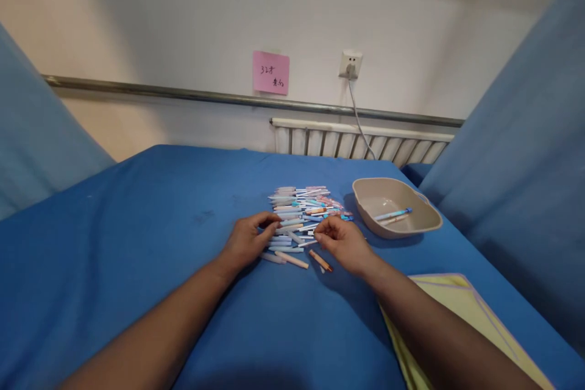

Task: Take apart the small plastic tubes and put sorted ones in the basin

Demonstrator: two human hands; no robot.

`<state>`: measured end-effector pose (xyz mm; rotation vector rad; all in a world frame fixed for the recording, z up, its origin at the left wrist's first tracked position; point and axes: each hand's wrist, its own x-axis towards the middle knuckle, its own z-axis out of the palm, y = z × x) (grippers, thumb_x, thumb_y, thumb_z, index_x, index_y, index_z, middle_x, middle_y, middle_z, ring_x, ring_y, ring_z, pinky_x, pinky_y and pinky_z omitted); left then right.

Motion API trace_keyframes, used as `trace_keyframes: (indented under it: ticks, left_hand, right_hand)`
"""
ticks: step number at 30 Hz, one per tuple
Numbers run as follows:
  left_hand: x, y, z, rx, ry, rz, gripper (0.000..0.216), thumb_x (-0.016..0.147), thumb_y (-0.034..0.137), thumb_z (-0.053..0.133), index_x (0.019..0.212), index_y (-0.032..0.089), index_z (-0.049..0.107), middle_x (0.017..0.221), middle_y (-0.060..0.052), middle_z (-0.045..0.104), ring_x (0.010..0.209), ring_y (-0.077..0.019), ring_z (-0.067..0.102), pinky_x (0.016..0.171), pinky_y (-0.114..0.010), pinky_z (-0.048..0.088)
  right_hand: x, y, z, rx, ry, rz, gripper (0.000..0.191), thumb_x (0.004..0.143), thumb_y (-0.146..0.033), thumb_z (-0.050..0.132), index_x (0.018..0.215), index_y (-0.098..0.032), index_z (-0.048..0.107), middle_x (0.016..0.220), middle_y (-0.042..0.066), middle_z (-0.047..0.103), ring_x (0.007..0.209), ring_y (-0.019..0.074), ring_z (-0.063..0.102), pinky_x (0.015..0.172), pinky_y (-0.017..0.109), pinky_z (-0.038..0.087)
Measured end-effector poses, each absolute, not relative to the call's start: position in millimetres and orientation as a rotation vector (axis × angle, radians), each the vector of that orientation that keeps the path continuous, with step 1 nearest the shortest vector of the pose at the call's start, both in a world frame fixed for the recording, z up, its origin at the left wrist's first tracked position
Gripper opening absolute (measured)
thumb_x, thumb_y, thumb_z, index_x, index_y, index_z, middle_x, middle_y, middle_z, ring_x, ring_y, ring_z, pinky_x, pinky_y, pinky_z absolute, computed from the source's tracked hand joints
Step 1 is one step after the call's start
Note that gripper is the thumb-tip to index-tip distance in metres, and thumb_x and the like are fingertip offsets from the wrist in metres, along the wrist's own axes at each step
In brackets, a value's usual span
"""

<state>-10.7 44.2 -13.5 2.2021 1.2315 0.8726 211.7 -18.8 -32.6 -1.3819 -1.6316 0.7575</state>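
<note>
Many slim pens point(292, 210) in pale grey, green, blue, white and pink lie side by side in a loose pile on the blue cloth. My left hand point(249, 239) is at the pile's left edge, with thumb and forefinger closed in around the end of a pale pen point(290, 222). At the right edge, my right hand point(343, 242) pinches the end of a thin white pen point(307, 244); its fingers partly hide the grip. Close to me, a peach pen point(292, 260) and a short orange-brown pen point(320, 260) lie apart from the rows.
A beige basin point(395, 189) stands right of the pile, with a few pens point(393, 216) inside. A folded yellow cloth point(450, 298) lies under my right forearm. Behind the table are a radiator point(347, 140), a metal rail point(192, 94) and a plugged socket point(351, 65). Blue curtains point(512, 134) hang at both sides.
</note>
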Motion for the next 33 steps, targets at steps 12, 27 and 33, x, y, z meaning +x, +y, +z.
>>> trace_keyframes:
  ticks: [12, 27, 33]
  left_hand:
    - [-20, 36, 6, 2.417, 1.085, 0.552, 0.021, 0.085, 0.027, 0.05, 0.094, 0.021, 0.068, 0.09, -0.001, 0.07, 0.081, -0.0162, 0.062, 0.076, -0.026, 0.045]
    - [-14, 32, -2, 2.428, 1.015, 0.477, 0.021, 0.087, 0.026, 0.048, 0.095, 0.02, 0.066, 0.09, -0.002, 0.069, 0.08, -0.0166, 0.062, 0.075, -0.026, 0.044]
    - [-11, 31, -4, 2.507, 0.905, 0.389, 0.018, 0.089, 0.025, 0.049, 0.097, 0.022, 0.065, 0.094, -0.002, 0.067, 0.088, -0.0167, 0.06, 0.081, -0.026, 0.043]
  right_hand:
    - [231, -17, -42, -1.484, -2.212, 0.331, 0.019, 0.085, -0.012, 0.053, 0.1, -0.019, 0.062, 0.096, 0.007, 0.059, 0.093, 0.0192, 0.056, 0.081, 0.03, 0.043]
    - [241, -25, -25, -1.327, -1.606, 0.4, 0.018, 0.089, -0.033, 0.052, 0.081, -0.019, 0.061, 0.072, 0.001, 0.059, 0.066, 0.0147, 0.054, 0.062, 0.025, 0.043]
    - [235, -27, -26, -1.291, -1.316, 0.726, 0.027, 0.085, -0.042, 0.054, 0.076, -0.018, 0.061, 0.061, -0.003, 0.052, 0.055, 0.0112, 0.045, 0.053, 0.022, 0.036]
